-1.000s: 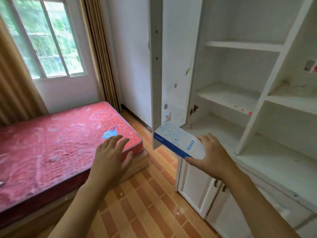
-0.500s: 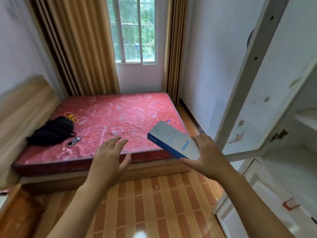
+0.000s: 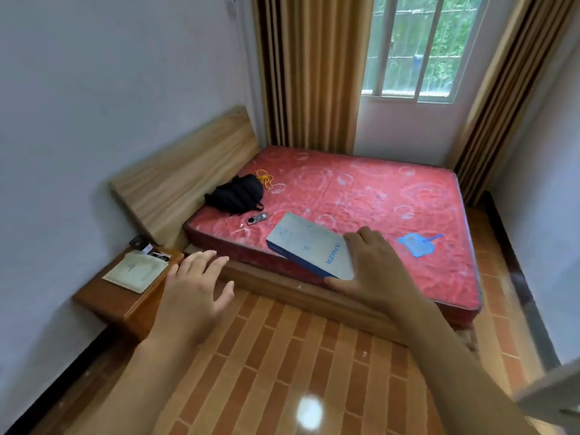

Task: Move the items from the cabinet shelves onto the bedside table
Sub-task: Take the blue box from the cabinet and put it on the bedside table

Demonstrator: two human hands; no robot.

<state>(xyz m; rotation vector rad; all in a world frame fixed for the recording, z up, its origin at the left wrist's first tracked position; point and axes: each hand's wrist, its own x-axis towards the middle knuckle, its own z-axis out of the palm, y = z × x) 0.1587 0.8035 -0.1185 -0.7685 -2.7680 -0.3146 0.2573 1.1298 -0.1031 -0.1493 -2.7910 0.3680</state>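
Note:
My right hand (image 3: 373, 271) grips a flat white and blue box (image 3: 309, 248) by its near end and holds it in the air over the bed's near edge. My left hand (image 3: 193, 290) is empty, its fingers spread, hovering just right of the wooden bedside table (image 3: 122, 301) at the lower left. A white padded envelope (image 3: 136, 270) and some small dark items (image 3: 144, 244) lie on the table top. Only a white cabinet corner (image 3: 555, 400) shows at the lower right.
A bed with a red mattress (image 3: 376, 208) fills the middle, bearing a black bag (image 3: 235, 194), an orange cord (image 3: 265, 178), a small remote (image 3: 256, 218) and a blue swatter (image 3: 417, 243). A wooden headboard (image 3: 185, 174) leans at the left wall. Brick-pattern floor (image 3: 282, 372) lies below my arms.
The view has swung left from the cabinet past the bed to the bedside table. My right hand still carries the box; both hands now sit closer to the table.

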